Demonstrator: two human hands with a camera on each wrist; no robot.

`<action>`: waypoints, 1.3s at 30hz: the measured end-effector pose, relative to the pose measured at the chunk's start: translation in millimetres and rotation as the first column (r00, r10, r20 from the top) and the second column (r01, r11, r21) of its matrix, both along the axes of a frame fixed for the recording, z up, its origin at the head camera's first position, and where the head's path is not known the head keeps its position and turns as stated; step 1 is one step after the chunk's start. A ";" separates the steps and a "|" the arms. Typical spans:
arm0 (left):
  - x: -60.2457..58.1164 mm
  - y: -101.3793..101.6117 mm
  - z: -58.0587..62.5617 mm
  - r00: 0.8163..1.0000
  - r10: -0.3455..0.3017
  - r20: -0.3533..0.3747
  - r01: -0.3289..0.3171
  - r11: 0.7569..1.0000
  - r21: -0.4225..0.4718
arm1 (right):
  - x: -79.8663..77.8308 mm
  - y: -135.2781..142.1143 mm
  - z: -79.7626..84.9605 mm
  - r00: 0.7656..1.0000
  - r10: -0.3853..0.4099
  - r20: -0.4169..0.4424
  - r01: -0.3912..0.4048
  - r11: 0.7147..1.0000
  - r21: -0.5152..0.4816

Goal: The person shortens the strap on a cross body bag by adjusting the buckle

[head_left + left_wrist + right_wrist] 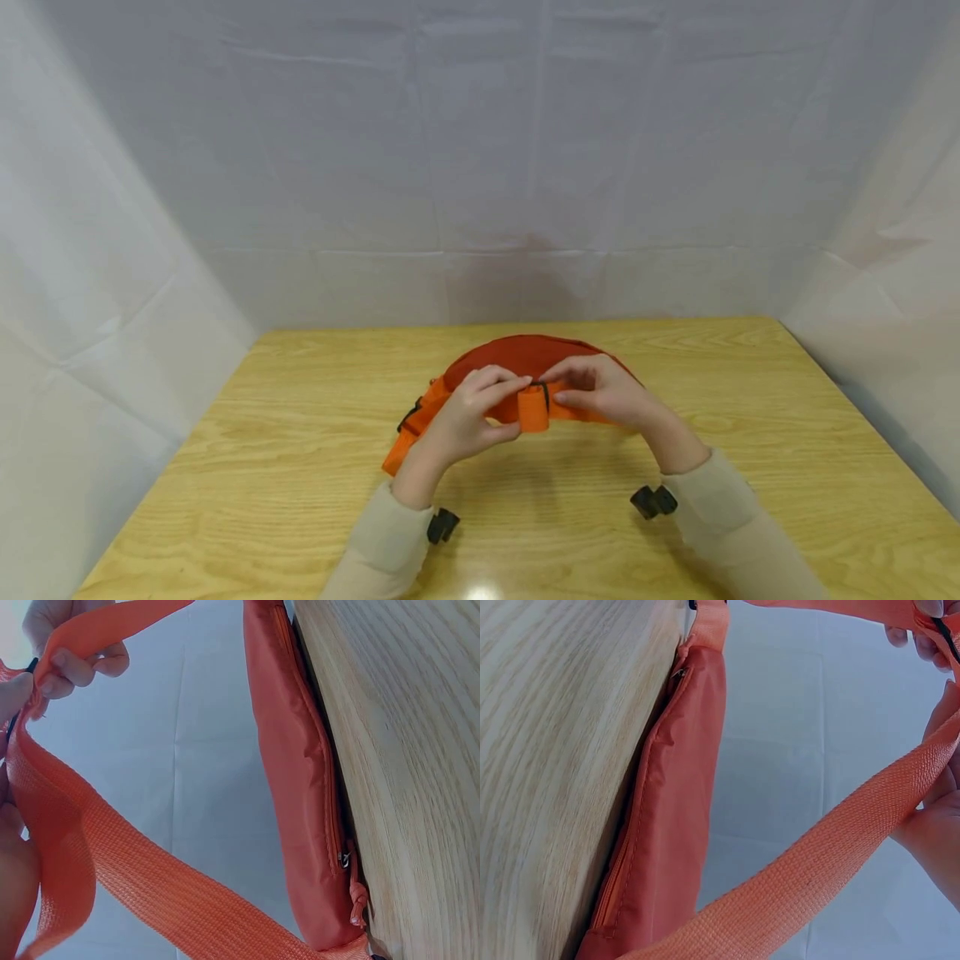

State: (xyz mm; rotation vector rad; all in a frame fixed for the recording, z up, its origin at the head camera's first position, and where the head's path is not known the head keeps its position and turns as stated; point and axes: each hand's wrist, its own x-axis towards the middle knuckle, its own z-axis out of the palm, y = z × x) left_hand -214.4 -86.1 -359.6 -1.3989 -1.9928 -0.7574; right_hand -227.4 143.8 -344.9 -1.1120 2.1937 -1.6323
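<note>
Head view. The pale sleeves point(731, 512) lie nearest the camera, each with a black mount point(442, 526) at the wrist. Beyond them, the left hand point(472, 412) and right hand point(607, 390) meet over the table point(300, 500). The left grip is nearly closed, thumb and fingers pinching a folded loop of the orange strap point(533, 412); the right grip, also narrow, pinches the strap on the other side of the black slider point(545, 397). Holding both sides presumably steadies the slider and lets the webbing be worked through it. The red bag point(517, 354) rests on the table behind the hands, a black buckle point(408, 414) at its left end.

Left wrist view. The strap rises from the bag's end to the hands, well above the bag; this height probably gives the fingers room around the slider. The bag's zip point(328, 787) runs along the edge beside the table, its cord pull point(358, 900) hanging near the buckle end.

Right wrist view. The strap crosses in front of the right hand, so its fingertips cannot be judged here. The left thumb lies at the slider. The bag's weight on the table likely anchors the strap's far ends.
</note>
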 end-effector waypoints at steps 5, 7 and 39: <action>-0.8 0.1 -0.2 1.000 -0.005 -0.005 0.005 1.000 0.009 | 2.0 -2.0 0.7 1.000 -0.002 0.000 0.002 1.000 -0.030; -1.2 0.4 -0.4 1.000 -0.004 -0.006 0.004 1.000 0.008 | 3.0 -3.0 0.8 1.000 -0.006 0.000 0.006 0.999 -0.038; -1.8 0.6 -4.0 0.995 0.083 -0.051 -0.085 0.996 -0.025 | 14.1 -12.1 -16.5 0.581 -0.107 -0.806 0.246 0.968 0.048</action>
